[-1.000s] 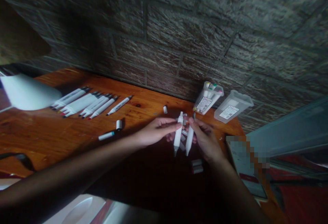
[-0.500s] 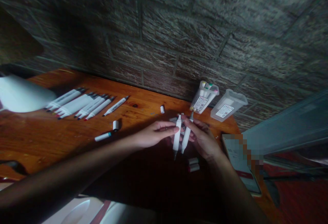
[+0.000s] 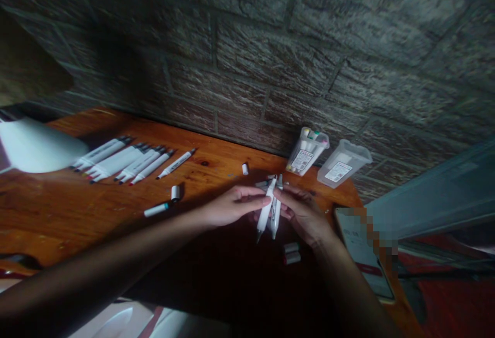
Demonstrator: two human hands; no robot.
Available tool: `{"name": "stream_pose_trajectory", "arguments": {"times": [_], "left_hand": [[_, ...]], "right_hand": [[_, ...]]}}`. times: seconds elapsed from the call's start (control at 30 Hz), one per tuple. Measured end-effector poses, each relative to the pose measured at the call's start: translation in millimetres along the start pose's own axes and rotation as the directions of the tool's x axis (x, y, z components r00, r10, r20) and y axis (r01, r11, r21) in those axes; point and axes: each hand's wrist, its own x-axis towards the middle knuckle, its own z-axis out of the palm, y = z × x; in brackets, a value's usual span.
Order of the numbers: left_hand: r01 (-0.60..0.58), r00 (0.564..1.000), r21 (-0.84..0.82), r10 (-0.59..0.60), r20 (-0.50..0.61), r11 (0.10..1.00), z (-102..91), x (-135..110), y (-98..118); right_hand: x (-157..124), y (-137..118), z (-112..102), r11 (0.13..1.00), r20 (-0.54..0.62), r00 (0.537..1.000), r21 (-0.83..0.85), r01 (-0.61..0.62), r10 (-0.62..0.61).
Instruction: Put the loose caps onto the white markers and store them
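Observation:
Over the desk my left hand (image 3: 232, 206) pinches an uncapped white marker (image 3: 265, 214), dark tip pointing down toward me. Close beside it, my right hand (image 3: 305, 212) is closed on a second white marker (image 3: 275, 218), which carries dark lettering. The two markers nearly touch and cross toward their upper ends. Below my right hand lie two loose caps (image 3: 291, 258), one with a red edge. Behind my fingers more small caps (image 3: 263, 184) show in part. Another white cap (image 3: 245, 168) stands farther back on the wood.
Several uncapped markers (image 3: 116, 160) lie in a row at the left, near a white lamp shade (image 3: 42, 145). A teal-banded marker piece (image 3: 155, 209) lies by a cap (image 3: 175, 192). At the wall stand a bin of markers (image 3: 305, 158) and another clear bin (image 3: 350, 155). A phone or tablet (image 3: 363, 255) lies right.
The two markers have come closer together. The right-hand marker has turned more upright and now shows its lettering; the left-hand one leans more. The view has shifted slightly.

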Motion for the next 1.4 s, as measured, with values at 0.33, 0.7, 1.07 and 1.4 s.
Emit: {"name": "stream_pose_trajectory", "arguments": {"times": [0.33,0.7,1.07,1.4], "left_hand": [[0.021,1.000,-0.024,-0.021,0.013,0.999,1.0,-1,0],[-0.006,0.955,-0.203,-0.055,-0.290,0.979,-9.4,3,3],[-0.173,0.815,-0.269,-0.015,-0.579,0.947,-19.9,9,21],[-0.137,0.849,-0.152,0.037,-0.528,0.979,-20.3,10,7]], "right_hand": [[1,8,1,1.000,-0.021,1.000,0.002,-0.011,0.011],[6,-16,-43,0.797,-0.232,0.906,-0.582,0.162,-0.353],[5,-16,-55,0.366,-0.135,0.892,-0.930,0.037,-0.432],[5,-9,-46,0.198,-0.047,0.924,-0.980,0.032,-0.381]]}}
